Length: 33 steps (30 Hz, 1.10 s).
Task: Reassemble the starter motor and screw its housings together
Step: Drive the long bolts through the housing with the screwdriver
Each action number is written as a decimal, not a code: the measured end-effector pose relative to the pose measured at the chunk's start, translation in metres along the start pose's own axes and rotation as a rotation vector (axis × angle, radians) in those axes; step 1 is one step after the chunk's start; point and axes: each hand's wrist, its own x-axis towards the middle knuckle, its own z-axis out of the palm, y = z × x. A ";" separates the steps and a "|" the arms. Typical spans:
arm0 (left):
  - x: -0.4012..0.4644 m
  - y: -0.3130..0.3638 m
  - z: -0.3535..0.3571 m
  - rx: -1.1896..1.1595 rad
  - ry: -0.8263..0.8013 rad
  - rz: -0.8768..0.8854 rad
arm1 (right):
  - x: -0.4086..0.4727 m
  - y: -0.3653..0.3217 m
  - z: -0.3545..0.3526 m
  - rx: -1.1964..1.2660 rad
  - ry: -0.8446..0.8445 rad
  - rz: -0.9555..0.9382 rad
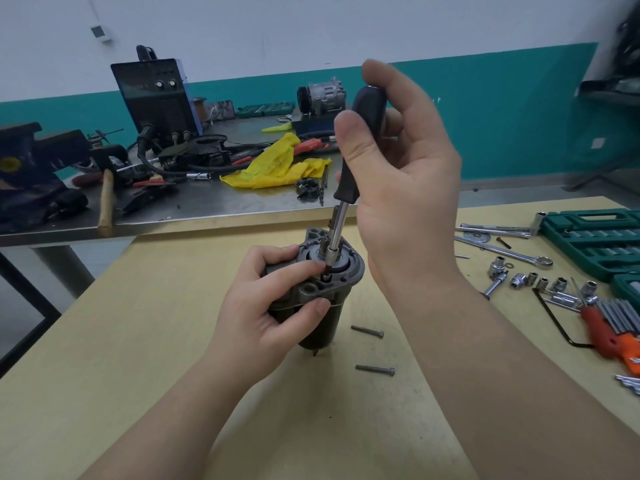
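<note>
- Starter motor [313, 296] stands on end mid-table; your left hand [273, 306] wraps its housing, so driving torque shouldn't spin it.
- Your right hand [398, 161] grips the driver [349, 174] by its handle, nearly upright, socket tip on a bolt in the end housing [349, 268].
- 2 bolts [367, 331] lie just right of the motor, near enough to grab.
- Open tabletop [138, 341] lies left and near; loose sockets [540, 282] crowd the right.

Under my hands, matt cast-metal starter housing [341, 268], glossy black plastic driver handle [363, 133], pale wood tabletop [138, 341].
</note>
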 end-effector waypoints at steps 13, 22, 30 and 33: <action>0.000 -0.001 0.000 -0.025 0.001 0.000 | 0.001 -0.003 -0.003 0.095 -0.048 0.040; 0.000 -0.001 0.000 -0.012 -0.003 0.006 | -0.002 -0.004 -0.003 0.117 0.014 0.026; 0.000 0.000 0.001 -0.010 -0.002 -0.028 | 0.002 -0.006 -0.003 0.045 -0.008 -0.003; 0.000 0.000 0.000 -0.013 0.004 -0.025 | 0.003 -0.005 -0.004 0.029 0.008 -0.004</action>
